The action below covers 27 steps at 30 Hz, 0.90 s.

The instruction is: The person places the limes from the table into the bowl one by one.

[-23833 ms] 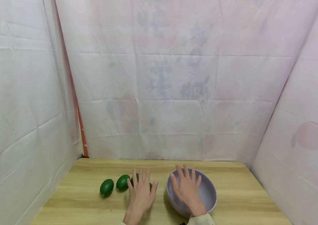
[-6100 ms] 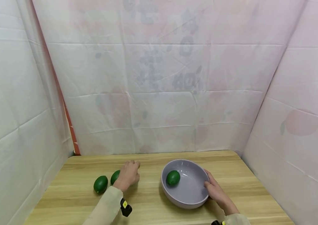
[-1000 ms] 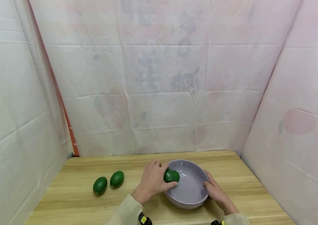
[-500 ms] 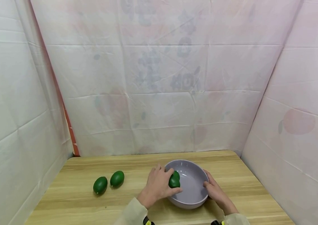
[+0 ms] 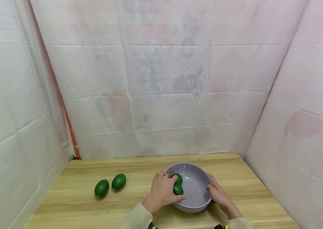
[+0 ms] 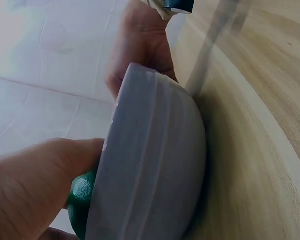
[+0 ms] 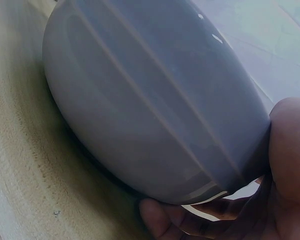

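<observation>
A grey-purple bowl [image 5: 197, 187] stands on the table, and a dark green lime [image 5: 179, 179] lies inside it at the left. My left hand [image 5: 162, 190] reaches over the bowl's left rim and holds a second lime [image 5: 178, 190] between thumb and fingers, close against the first one. The left wrist view shows the thumb at the rim and part of the held lime [image 6: 81, 200] above it. My right hand [image 5: 219, 194] grips the bowl's right side, thumb over the rim and fingers around the outside, as the right wrist view also shows.
Two more limes, a left one [image 5: 102, 188] and a right one [image 5: 119, 182], lie on the wooden table [image 5: 87, 213] left of the bowl. White printed sheets [image 5: 161, 79] hang behind the table and along both sides.
Since the earliest frame, one lime has gone into the bowl and my left hand has brought another there. Over the last second the left hand moved slightly nearer and right; the right hand kept still.
</observation>
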Tool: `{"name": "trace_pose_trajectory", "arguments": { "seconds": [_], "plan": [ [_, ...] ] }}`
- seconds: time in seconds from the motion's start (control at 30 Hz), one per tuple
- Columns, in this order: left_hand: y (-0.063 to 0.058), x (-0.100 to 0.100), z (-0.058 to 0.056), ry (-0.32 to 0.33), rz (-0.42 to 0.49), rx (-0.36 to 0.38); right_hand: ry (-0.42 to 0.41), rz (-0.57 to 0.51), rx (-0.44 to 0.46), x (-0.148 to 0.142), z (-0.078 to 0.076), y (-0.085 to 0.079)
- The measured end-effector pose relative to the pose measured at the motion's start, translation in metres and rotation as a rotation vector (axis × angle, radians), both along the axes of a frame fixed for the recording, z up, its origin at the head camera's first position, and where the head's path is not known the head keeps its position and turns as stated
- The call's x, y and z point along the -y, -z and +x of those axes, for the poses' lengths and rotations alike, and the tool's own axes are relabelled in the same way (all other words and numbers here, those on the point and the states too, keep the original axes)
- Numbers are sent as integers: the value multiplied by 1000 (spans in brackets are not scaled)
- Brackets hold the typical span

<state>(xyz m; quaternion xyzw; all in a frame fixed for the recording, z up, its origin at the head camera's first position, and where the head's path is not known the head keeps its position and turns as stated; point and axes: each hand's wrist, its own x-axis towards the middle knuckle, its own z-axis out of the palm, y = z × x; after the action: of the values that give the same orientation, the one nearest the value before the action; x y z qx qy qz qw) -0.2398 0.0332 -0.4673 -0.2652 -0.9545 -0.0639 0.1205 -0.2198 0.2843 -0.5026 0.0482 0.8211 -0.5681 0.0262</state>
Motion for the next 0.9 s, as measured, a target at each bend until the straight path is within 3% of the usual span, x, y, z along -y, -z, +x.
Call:
{"name": "trace_pose_trajectory", "arguments": {
  "seconds": [0.33,0.9],
  "plan": [
    [4,-5,2,-26,-28,-42,-1,-4,-2,1,3,1],
    [1,-9,1,-75,-94,-1,1,-13,13,2,4,-1]
  ]
}}
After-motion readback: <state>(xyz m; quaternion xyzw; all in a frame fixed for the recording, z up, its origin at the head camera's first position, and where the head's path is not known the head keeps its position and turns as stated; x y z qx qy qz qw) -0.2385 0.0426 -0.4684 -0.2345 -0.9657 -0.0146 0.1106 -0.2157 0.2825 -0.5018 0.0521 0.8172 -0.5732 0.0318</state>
